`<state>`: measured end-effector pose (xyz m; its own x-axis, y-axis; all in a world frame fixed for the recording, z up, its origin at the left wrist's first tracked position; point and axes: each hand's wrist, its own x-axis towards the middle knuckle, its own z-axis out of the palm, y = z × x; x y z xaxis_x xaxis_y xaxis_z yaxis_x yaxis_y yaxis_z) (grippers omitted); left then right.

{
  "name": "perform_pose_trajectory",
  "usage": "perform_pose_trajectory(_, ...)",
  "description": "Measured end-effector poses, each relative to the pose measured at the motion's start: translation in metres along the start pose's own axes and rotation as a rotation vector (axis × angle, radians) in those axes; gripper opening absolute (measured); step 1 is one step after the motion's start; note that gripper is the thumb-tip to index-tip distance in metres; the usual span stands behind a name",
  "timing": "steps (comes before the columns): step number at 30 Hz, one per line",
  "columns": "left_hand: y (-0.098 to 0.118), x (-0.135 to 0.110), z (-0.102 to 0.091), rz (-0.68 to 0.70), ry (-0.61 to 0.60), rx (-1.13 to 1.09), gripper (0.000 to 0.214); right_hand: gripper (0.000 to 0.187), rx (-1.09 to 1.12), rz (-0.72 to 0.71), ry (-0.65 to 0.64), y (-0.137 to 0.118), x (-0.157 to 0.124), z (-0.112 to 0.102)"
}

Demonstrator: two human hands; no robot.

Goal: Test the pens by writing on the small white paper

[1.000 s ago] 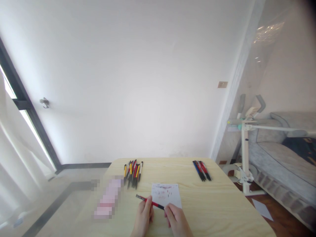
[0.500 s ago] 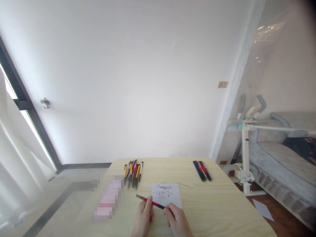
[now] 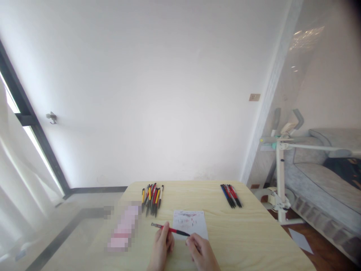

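My left hand (image 3: 163,241) is closed around a red pen (image 3: 177,231) with a black grip, pinching its barrel between thumb and fingers. The pen slants, its clip end up to the left and its dark tip pointing right. By that tip, my right hand (image 3: 199,248) has thumb and fingers pressed together; whether something small is in them I cannot tell. Under the pen lies a white sheet of paper (image 3: 199,225) with red and dark scribbles, partly covered by the hands.
On the wooden table (image 3: 239,237), a bunch of yellow, red and white pens (image 3: 152,199) lies back left. Several blue and red pens (image 3: 231,195) lie back right. A blurred pink patch (image 3: 124,229) sits at the left edge. Exercise equipment (image 3: 280,169) stands right of the table.
The pen and my left hand have shifted slightly left, and the pen lies flatter. Its tip now shows beside my right fingers, which have barely moved.
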<state>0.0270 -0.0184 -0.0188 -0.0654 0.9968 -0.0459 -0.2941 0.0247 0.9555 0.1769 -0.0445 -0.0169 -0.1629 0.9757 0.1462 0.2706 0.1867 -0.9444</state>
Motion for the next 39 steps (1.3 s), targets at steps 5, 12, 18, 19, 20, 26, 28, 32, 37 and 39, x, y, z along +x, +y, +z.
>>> perform_pose_trajectory(5,-0.001,-0.001,0.002,0.002,0.003,0.058,0.052,0.039,0.011,0.026,0.004,0.001,0.000,0.000)
perform_pose_trajectory(12,0.000,-0.004,0.006,-0.039,0.031,0.086,0.053,0.042,0.021,0.036,-0.004,0.007,0.004,0.000)
perform_pose_trajectory(18,0.003,-0.006,0.007,-0.034,0.063,0.062,0.050,0.046,0.016,0.049,0.000,0.003,0.003,-0.001)
perform_pose_trajectory(19,0.003,-0.006,0.007,-0.037,0.070,0.055,0.049,0.047,0.012,0.049,0.004,0.001,0.002,-0.001)
perform_pose_trajectory(20,0.003,-0.007,0.006,-0.039,0.073,0.049,0.049,0.048,0.008,0.047,0.010,-0.001,0.002,-0.002)
perform_pose_trajectory(26,0.001,-0.007,0.005,-0.050,0.060,0.059,0.049,0.053,-0.034,0.041,0.016,-0.004,0.000,-0.001)
perform_pose_trajectory(28,0.000,-0.006,0.004,-0.060,0.065,0.054,0.050,0.054,-0.041,0.040,0.005,-0.004,0.001,-0.001)
perform_pose_trajectory(32,-0.003,-0.004,0.003,-0.039,0.053,0.051,0.053,0.054,-0.061,0.040,0.000,-0.005,0.001,0.001)
perform_pose_trajectory(37,-0.004,-0.003,0.004,-0.027,0.062,0.076,0.054,0.055,-0.083,0.049,-0.014,-0.003,0.000,0.001)
perform_pose_trajectory(39,-0.004,-0.004,0.005,-0.033,0.071,0.097,0.054,0.055,-0.086,0.044,-0.017,-0.002,0.000,0.001)
